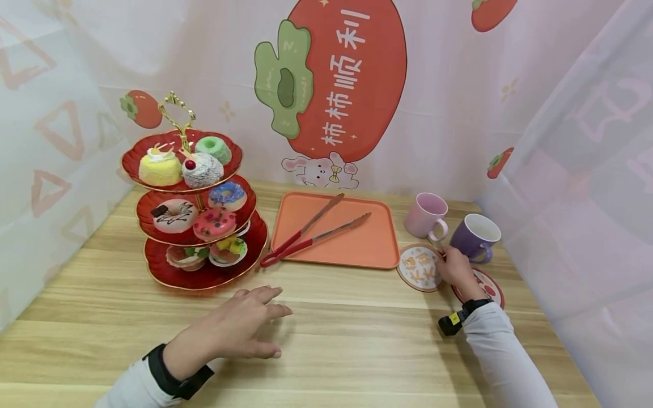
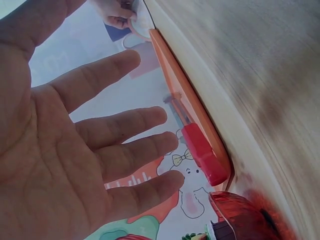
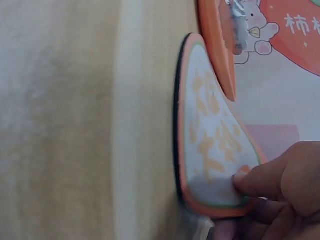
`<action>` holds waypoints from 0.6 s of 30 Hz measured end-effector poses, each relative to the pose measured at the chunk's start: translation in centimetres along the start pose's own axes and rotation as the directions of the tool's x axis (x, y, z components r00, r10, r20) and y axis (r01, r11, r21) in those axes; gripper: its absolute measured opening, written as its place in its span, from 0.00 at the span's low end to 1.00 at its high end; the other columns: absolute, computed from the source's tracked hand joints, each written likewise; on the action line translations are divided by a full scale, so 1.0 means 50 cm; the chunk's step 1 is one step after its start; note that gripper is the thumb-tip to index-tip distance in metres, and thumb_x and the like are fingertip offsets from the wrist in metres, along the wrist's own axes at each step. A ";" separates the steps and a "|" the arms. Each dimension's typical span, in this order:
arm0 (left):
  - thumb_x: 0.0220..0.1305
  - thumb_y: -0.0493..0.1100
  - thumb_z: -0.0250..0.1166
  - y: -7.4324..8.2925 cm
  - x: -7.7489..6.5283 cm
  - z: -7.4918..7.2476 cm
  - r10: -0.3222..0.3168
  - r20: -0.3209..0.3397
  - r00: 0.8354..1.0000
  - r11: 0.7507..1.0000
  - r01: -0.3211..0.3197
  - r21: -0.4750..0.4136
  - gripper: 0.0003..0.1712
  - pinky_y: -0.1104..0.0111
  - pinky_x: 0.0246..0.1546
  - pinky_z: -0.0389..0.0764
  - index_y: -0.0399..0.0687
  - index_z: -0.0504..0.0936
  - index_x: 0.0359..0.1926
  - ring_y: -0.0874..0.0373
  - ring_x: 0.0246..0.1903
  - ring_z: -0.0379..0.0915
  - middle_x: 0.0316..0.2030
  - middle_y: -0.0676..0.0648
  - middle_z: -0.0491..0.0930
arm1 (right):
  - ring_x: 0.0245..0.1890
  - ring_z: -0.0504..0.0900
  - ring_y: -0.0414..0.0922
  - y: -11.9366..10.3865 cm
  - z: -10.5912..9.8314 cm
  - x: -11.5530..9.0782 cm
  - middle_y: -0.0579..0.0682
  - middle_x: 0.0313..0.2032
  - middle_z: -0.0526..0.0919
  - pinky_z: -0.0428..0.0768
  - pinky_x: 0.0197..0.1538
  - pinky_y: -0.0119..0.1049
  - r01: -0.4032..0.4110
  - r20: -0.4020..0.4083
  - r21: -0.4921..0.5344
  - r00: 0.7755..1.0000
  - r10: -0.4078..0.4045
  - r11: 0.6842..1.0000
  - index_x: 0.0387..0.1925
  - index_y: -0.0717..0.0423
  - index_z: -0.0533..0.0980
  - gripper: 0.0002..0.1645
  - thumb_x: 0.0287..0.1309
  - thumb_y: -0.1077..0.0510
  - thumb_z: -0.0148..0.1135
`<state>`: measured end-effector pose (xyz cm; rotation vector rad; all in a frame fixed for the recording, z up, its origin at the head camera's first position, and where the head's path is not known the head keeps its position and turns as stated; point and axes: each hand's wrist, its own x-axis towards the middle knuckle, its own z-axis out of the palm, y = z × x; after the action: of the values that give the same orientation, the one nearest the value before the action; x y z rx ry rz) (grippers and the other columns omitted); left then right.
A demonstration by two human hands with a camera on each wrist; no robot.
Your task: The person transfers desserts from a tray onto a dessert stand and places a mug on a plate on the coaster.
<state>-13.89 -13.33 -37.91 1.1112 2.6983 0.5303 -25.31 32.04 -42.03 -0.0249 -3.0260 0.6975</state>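
Note:
My right hand (image 1: 456, 268) pinches the right edge of a round white coaster (image 1: 419, 267) with orange lettering. In the right wrist view the thumb lies on top of the coaster (image 3: 212, 135) and the other fingers curl beneath its rim. A second coaster (image 1: 488, 290), red-rimmed, lies partly hidden under that forearm. Just behind the hand stand a pink mug (image 1: 424, 215) and a purple mug (image 1: 474, 235). My left hand (image 1: 237, 324) hovers over the table's front left with its fingers spread, holding nothing; the left wrist view shows its bare palm (image 2: 45, 165).
An orange tray (image 1: 336, 249) lies mid-table, with red-handled tongs (image 1: 311, 235) resting across it and over its left edge. On the left rises a three-tier red stand (image 1: 196, 280) bearing several cakes, donuts and tarts. Printed cloth (image 1: 439, 85) encloses the back and sides.

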 end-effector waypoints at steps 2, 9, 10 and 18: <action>0.47 0.59 0.71 -0.001 0.000 0.000 0.005 -0.005 1.000 1.000 -0.005 0.003 0.32 0.42 0.49 0.64 0.48 0.80 0.52 0.39 0.58 0.61 0.57 0.35 0.68 | 0.33 0.73 0.59 0.001 0.002 0.000 0.64 0.32 0.75 0.70 0.34 0.48 -0.010 0.009 0.008 1.000 0.010 1.000 0.35 0.67 0.70 0.07 0.59 0.65 0.51; 0.47 0.58 0.71 -0.001 -0.001 0.003 -0.007 0.001 1.000 1.000 0.007 -0.012 0.33 0.42 0.49 0.64 0.48 0.79 0.52 0.40 0.59 0.61 0.58 0.36 0.68 | 0.32 0.73 0.59 -0.002 0.001 -0.006 0.64 0.31 0.75 0.70 0.35 0.48 0.005 -0.037 0.016 0.999 -0.005 1.000 0.34 0.68 0.72 0.05 0.58 0.66 0.53; 0.47 0.59 0.71 -0.001 -0.001 0.003 -0.009 0.003 1.000 1.000 0.009 -0.015 0.33 0.43 0.49 0.64 0.48 0.79 0.52 0.41 0.59 0.61 0.58 0.36 0.67 | 0.32 0.73 0.59 -0.004 -0.001 -0.009 0.64 0.31 0.76 0.70 0.34 0.47 0.012 -0.049 0.022 0.999 -0.011 1.000 0.34 0.68 0.72 0.05 0.58 0.66 0.54; 0.49 0.58 0.70 -0.002 -0.002 0.005 -0.001 -0.020 1.000 0.999 0.001 -0.033 0.33 0.46 0.50 0.65 0.46 0.79 0.53 0.44 0.57 0.62 0.58 0.37 0.68 | 0.24 0.75 0.53 -0.023 -0.040 -0.042 0.59 0.25 0.78 0.71 0.28 0.42 0.107 -0.191 0.072 0.977 -0.092 0.992 0.34 0.69 0.75 0.05 0.54 0.69 0.56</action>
<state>-13.82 -13.41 -38.17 1.1017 2.6971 0.5864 -23.16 31.85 -39.79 0.0597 -2.7958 0.7629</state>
